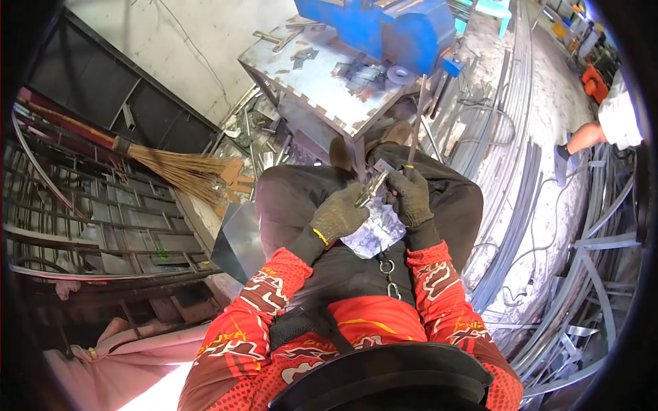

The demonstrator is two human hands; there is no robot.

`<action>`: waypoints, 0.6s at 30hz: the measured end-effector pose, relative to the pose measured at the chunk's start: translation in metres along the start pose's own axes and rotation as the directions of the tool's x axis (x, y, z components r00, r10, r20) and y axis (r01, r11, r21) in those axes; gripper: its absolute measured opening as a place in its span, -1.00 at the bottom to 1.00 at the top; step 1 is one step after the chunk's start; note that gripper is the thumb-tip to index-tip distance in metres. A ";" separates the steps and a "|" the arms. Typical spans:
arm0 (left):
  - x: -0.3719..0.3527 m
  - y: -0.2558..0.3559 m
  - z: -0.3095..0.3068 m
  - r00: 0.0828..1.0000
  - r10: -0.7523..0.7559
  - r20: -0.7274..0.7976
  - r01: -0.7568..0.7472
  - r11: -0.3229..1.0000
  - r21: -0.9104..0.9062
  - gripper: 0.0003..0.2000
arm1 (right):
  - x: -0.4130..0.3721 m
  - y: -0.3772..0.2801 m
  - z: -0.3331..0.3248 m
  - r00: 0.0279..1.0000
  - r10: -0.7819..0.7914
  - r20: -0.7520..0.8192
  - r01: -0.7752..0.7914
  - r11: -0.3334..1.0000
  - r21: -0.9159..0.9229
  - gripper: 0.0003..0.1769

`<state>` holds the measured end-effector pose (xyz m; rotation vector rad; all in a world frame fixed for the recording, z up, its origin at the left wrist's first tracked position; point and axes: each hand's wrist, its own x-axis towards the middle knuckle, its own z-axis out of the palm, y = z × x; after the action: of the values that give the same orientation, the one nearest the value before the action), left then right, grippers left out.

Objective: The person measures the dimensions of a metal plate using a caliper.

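My left hand [340, 214], in a dark knit glove with a yellow edge, is closed on a small metal piece [371, 190] above my lap. Close beside it, my right hand [410, 195], gloved as well, is wrapped round a thin rod [417, 123] that points up and away from me. The fingertips of both hands nearly meet at the metal piece. Beneath them a crumpled silvery sheet [375, 229] lies on my lap. A short chain [391, 279] hangs just below the sheet.
Ahead stands a metal table [301, 88] with metal pieces, a grey ring [400, 75] and a blue machine [418, 38]. A straw broom [178, 166] lies at the left. Long metal bars [510, 198] cover the right floor, near another person's leg [584, 138].
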<state>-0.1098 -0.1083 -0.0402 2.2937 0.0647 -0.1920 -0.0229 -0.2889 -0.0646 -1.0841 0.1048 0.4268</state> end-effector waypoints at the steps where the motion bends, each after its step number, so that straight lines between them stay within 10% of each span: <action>1: -0.001 -0.002 0.001 1.000 0.000 0.000 0.000 1.000 0.000 -0.48 | 0.001 0.002 -0.002 1.000 0.000 0.000 0.000 1.000 0.001 -0.87; 18: -0.003 0.002 -0.008 0.997 0.060 -0.042 -0.061 0.998 -0.030 -0.59 | 0.003 0.004 -0.006 0.999 -0.049 -0.009 0.048 0.995 -0.083 -0.83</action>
<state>-0.1114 -0.1033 -0.0330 2.2653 0.0194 -0.1118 -0.0212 -0.2922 -0.0716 -1.1679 0.0711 0.3836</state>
